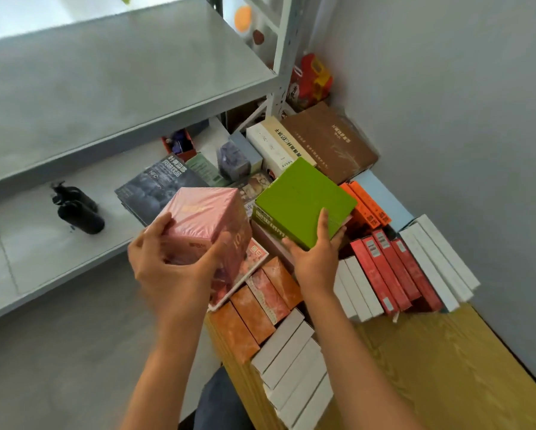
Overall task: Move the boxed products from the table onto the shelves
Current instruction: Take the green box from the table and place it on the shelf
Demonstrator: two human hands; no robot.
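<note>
- The left hand (170, 268) is gripping a pink box (204, 221) wrapped in shiny film, fingers curled round its near corner, holding it above the edge of the table (440, 367) and out toward the shelves.
- The right hand (314, 259) is holding a green box (304, 200) from below, thumb pressing on its lid, tilted over the packed rows of boxes.
- The film is looking slick, so the pink box is likely to slip if the one-handed grip is loosening.
- The green box is sitting tilted on the palm; tipping further, it could slide off and knock the red boxes (394, 268) and orange boxes (254, 308) lying below it.
- On the lower shelf (43, 259), two black bottles (77, 209) and a dark box (158, 187) are taking up room, so a careless placing could topple the bottles.
- The upper shelf (105, 76) is jutting out overhead, narrowing the way in.
- White boxes (294, 361) are lying close beside the arms.
</note>
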